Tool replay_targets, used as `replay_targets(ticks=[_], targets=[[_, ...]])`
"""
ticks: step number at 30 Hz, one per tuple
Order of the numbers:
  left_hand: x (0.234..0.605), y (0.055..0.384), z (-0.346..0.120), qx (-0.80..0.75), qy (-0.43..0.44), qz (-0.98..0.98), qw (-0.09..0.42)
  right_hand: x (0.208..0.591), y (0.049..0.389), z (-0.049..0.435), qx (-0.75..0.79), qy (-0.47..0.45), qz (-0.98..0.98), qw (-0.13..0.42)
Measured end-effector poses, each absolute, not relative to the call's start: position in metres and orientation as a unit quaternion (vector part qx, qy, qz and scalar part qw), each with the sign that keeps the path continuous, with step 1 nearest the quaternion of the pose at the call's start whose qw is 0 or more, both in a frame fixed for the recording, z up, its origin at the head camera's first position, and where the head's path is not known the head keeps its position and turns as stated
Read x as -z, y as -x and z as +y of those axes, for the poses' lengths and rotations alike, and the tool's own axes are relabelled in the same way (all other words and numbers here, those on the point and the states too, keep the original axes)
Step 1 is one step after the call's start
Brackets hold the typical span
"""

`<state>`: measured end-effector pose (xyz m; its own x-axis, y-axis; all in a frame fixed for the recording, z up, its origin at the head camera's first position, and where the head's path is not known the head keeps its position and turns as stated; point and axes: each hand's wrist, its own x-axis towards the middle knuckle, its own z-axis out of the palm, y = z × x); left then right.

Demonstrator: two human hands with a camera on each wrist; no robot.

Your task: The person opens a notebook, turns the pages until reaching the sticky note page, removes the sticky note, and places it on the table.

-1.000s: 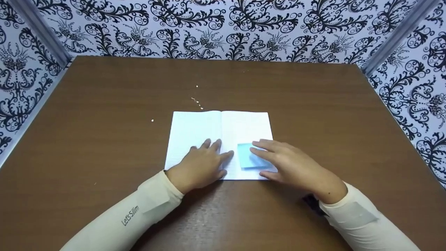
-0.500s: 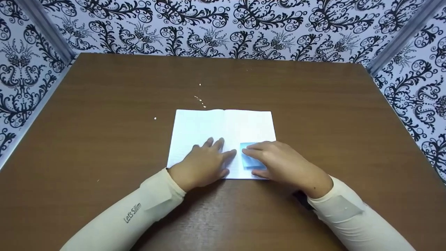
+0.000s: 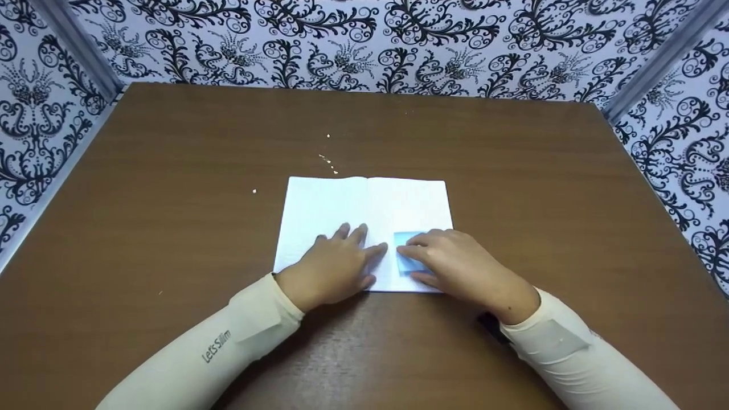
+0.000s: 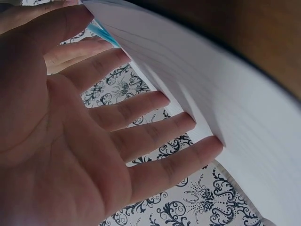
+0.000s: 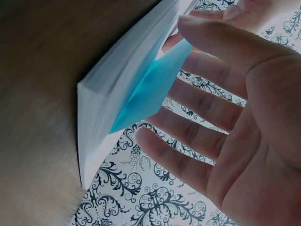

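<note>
An open notebook [image 3: 324,199] with pale pages lies on the brown table. My left hand [image 3: 333,267] rests spread over its lower left page and centre fold; in the left wrist view the straight fingertips [image 4: 214,143] touch the paper. On the right page is a square light blue paper note [image 3: 403,265], partly hidden under my right hand [image 3: 455,259]. The right wrist view shows the blue note [image 5: 150,89] standing up at an angle from the page, its free edge against my loosely bent fingers. My right thumb [image 5: 202,30] is close to the note's upper corner, apart from the fingertips.
Small white crumbs [image 3: 328,162] lie beyond the notebook, with another white speck [image 3: 254,191] to its left. Walls with black scroll-patterned paper [image 3: 342,51] surround the brown table [image 3: 171,216] at the back and sides.
My right hand has moved left over the blue note and covers more of it, its fingers slightly more bent. The left hand stays in place on the notebook. The view has shifted slightly.
</note>
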<state>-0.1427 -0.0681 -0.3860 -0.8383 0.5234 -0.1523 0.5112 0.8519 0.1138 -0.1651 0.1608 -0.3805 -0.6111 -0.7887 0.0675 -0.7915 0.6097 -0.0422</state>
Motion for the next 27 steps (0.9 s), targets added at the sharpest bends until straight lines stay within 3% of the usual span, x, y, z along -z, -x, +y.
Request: replay_targets(ticks=[27], targets=[[0.3859, 0.1429, -0.0676, -0.040, -0.270, 0.958, 0.091, 0.3779, 0.1701, 0.1640, -0.061, -0.416, -0.900, 0.110]])
